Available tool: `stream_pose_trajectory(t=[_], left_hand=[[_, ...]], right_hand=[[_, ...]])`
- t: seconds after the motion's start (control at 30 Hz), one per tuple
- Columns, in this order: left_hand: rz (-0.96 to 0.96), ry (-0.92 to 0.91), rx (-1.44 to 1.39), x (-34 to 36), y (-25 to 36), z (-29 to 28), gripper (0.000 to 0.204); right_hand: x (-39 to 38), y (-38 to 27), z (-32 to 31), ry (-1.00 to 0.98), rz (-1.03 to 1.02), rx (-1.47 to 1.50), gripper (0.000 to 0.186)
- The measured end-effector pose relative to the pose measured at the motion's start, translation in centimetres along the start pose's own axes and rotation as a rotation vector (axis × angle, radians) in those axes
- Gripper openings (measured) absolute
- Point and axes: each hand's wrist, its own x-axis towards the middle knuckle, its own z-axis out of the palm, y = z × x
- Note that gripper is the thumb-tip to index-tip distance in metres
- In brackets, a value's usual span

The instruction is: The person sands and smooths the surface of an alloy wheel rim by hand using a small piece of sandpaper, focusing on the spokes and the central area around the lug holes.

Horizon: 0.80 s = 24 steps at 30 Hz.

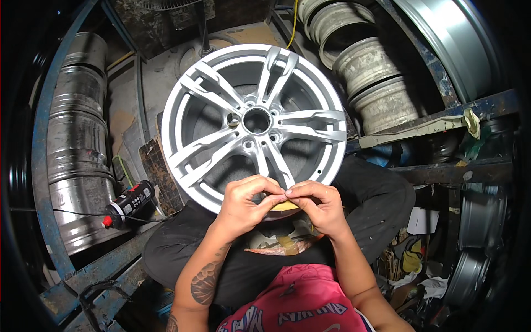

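A silver alloy wheel [298,131] with split double spokes lies face up before my legs. My left hand [243,200] and my right hand [322,202] meet over its near edge, fingertips touching. Between them they pinch a thin yellow piece [285,206]; the fingers cover most of it, so its kind does not show. Both hands are closed, thumbs against forefingers. Below them, a torn piece with orange and tan patches [285,246] sits between my legs.
Left, a black and red corded power tool [131,203] rests near shiny metal drums [77,138] behind a blue metal frame [47,133]. Worn wheel rims [368,63] stand at the far right, a silver rim [451,41] on the rack. Scraps and papers [434,285] litter the lower right.
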Motion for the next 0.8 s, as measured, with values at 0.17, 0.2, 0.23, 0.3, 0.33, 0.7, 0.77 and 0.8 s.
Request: stream_pose_trajectory(t=[0.17,0.2,0.23,0.3,0.33,0.7,0.77,0.8], left_hand=[[-0.075,-0.008,-0.202,-0.5,-0.6,0.3,0.012],[-0.091,-0.029,-0.239,-0.5,-0.7,0.3,0.013],[-0.108,-0.047,-0.273,-0.6,-0.8,0.2,0.014],[-0.137,-0.065,-0.315,-0.4,-0.8,0.0,0.015],[-0.167,-0.082,-0.359,-0.4,-0.7,-0.1,0.016],[-0.276,-0.061,-0.607,-0.8,-1.6,0.1,0.013],[-0.213,-0.079,-0.636,-0.9,-1.6,0.3,0.012],[-0.212,-0.059,-0.637,-0.9,-1.5,0.6,0.013]], right_hand=[[-0.3,-0.9,0.9,0.115,0.214,0.039,0.012],[-0.4,-0.5,0.9,0.127,0.223,-0.067,0.014],[-0.5,-0.3,1.1,0.127,0.183,-0.112,0.014],[-0.3,-0.5,1.5,0.139,0.157,-0.108,0.013],[-0.2,-0.7,1.7,0.149,0.133,-0.105,0.012],[-0.8,-0.4,3.1,0.221,0.254,0.466,0.019],[-0.9,0.2,3.7,0.256,0.318,0.679,0.016],[-1.0,0.6,3.8,0.257,0.317,0.679,0.016]])
